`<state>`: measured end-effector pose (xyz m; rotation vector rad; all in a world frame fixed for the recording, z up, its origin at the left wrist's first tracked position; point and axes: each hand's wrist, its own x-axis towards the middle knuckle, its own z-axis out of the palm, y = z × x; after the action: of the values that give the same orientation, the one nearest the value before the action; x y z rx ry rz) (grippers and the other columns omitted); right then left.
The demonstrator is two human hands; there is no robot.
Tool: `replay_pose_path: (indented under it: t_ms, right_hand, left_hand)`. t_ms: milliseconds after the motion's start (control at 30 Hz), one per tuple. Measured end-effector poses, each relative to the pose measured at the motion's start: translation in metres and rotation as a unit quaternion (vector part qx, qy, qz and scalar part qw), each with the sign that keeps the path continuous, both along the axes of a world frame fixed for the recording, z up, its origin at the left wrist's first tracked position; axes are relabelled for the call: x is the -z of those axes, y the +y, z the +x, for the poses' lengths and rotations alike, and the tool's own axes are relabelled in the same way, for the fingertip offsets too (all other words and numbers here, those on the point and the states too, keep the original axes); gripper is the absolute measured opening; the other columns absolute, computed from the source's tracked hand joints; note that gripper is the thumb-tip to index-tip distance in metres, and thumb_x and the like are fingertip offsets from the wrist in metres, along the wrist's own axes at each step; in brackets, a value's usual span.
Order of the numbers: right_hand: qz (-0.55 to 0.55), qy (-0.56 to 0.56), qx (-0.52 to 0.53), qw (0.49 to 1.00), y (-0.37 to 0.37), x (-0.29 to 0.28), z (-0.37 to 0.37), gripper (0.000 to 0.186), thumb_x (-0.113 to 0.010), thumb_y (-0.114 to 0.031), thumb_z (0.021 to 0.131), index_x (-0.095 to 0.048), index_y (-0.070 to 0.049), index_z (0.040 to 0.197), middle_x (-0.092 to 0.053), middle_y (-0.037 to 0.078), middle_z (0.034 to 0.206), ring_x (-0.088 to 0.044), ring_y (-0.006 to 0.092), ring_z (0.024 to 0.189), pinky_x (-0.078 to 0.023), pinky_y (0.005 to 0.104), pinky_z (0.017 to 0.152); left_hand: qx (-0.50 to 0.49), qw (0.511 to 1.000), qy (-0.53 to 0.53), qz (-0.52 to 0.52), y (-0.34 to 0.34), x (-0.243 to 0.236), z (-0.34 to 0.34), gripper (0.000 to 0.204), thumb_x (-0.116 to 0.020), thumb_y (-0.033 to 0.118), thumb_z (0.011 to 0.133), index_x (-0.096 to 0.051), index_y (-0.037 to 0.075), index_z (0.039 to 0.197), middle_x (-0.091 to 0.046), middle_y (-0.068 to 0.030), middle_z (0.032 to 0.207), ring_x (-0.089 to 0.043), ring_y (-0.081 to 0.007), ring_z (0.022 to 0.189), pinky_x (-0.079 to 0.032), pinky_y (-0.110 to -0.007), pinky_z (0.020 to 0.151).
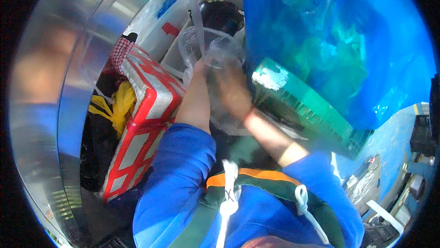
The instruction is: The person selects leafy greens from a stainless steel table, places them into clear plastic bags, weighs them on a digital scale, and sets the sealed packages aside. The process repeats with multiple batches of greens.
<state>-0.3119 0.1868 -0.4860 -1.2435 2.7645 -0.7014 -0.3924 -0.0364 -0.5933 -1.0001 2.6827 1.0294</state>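
Note:
Both arms, in blue sleeves, reach forward into a crumpled clear plastic bag [224, 126] in the middle of the head view. My left hand [201, 69] is at the bag's upper left part, its fingers hidden behind or within the plastic. My right hand [231, 94] is against the bag, slightly lower and to the right, smeared by motion and partly veiled by the plastic, so its fingers are unclear. A clear plastic strip [197, 14] hangs down toward my left hand. Beyond the bag sits a dark, glossy bundle [215, 11] among white containers [169, 23].
A foam box with red tape [137, 147] stands left, beside a yellow bag [123, 101] and a checked cloth [119, 55]. A green plastic crate [311, 110] lies right, under a large blue plastic sheet [376, 41]. A metal wall [64, 87] curves along the left.

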Motion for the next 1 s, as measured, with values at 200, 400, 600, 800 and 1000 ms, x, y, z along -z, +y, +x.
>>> replay_pose_path:
  t_ms: [200, 400, 600, 800, 1000]
  right_hand:
    - [0.13, -0.064, 0.043, 0.989, -0.012, 0.062, -0.006, 0.064, -0.058, -0.011, 0.082, -0.034, 0.005, 0.139, -0.027, 0.028, 0.147, -0.029, 0.0395, 0.136, -0.03, 0.0551, 0.107]
    - [0.154, 0.031, 0.085, 0.984, -0.007, 0.099, -0.007, 0.062, -0.059, -0.012, 0.081, -0.037, 0.01, 0.135, -0.031, 0.03, 0.143, -0.031, 0.0429, 0.134, -0.028, 0.0467, 0.111]
    - [0.181, -0.017, -0.007, 0.983, 0.012, 0.032, 0.007, 0.066, -0.066, -0.014, 0.074, -0.041, 0.013, 0.129, -0.032, 0.031, 0.142, -0.03, 0.0435, 0.135, -0.026, 0.0453, 0.113]
    - [-0.02, -0.115, -0.293, 0.949, 0.153, -0.044, 0.067, 0.039, -0.062, -0.019, 0.076, -0.058, -0.001, 0.11, -0.059, 0.017, 0.107, -0.058, 0.0333, 0.103, -0.048, 0.0421, 0.088]
    - [0.092, -0.217, -0.198, 0.951, 0.277, -0.089, 0.101, 0.01, -0.064, -0.011, 0.075, -0.062, -0.007, 0.084, -0.06, 0.01, 0.078, -0.06, 0.0304, 0.078, -0.049, 0.0396, 0.069]
  left_hand:
    - [0.004, 0.986, 0.047, -0.162, 0.018, 0.018, 0.031, 0.035, -0.06, 0.036, 0.088, -0.065, 0.007, 0.106, -0.066, -0.023, 0.093, -0.063, -0.0428, 0.087, -0.049, -0.048, 0.077]
    - [0.075, 0.986, 0.135, -0.069, 0.036, 0.009, 0.009, 0.047, -0.065, 0.03, 0.084, -0.052, 0.005, 0.121, -0.057, -0.022, 0.117, -0.058, -0.0392, 0.103, -0.047, -0.045, 0.086]
    - [0.17, 0.954, 0.145, -0.199, 0.059, -0.008, 0.056, 0.086, -0.075, 0.03, 0.072, -0.034, -0.002, 0.14, -0.037, -0.0249, 0.142, -0.044, -0.0408, 0.125, -0.038, -0.048, 0.103]
    - [0.372, 0.887, -0.024, -0.271, 0.077, -0.053, 0.179, 0.076, -0.072, 0.027, 0.073, -0.04, 0.0, 0.137, -0.034, -0.0216, 0.145, -0.028, -0.0378, 0.137, -0.024, -0.051, 0.111]
    - [0.449, 0.881, -0.094, -0.116, 0.117, -0.153, 0.295, 0.034, -0.062, 0.02, 0.084, -0.063, 0.014, 0.117, -0.042, -0.0097, 0.143, -0.033, -0.0366, 0.135, -0.024, -0.063, 0.106]
